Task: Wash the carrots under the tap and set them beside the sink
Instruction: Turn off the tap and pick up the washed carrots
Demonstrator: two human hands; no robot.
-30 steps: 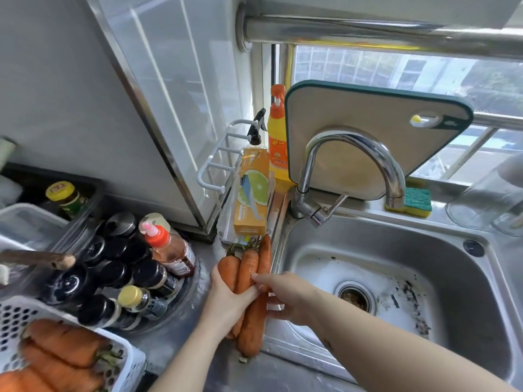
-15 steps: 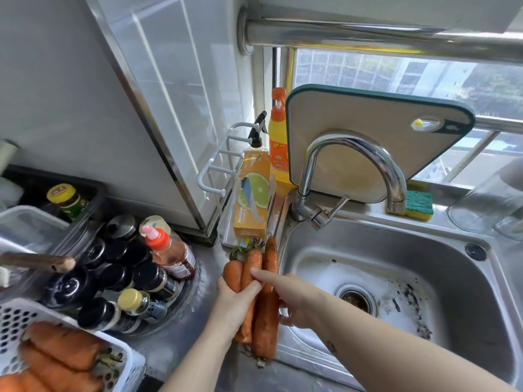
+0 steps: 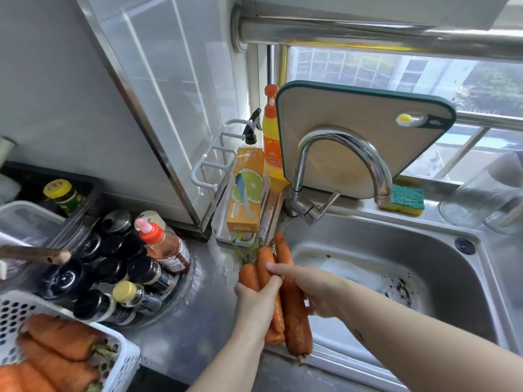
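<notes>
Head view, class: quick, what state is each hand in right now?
Left hand: grips the bunch of long orange carrots.
Right hand: holds the same carrots, forefinger laid across them.

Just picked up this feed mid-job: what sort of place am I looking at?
Probably a home kitchen: a steel sink with a curved tap, a cutting board standing at the window, and condiment bottles crowding the counter.

Three carrots (image 3: 294, 306) over one sink (image 3: 424, 250); at least three further carrots (image 3: 65, 335) in one basket (image 3: 124, 360). One tap (image 3: 339, 136), one cutting board (image 3: 353, 108), one sponge (image 3: 407, 199), two orange bottles (image 3: 271, 142).
</notes>
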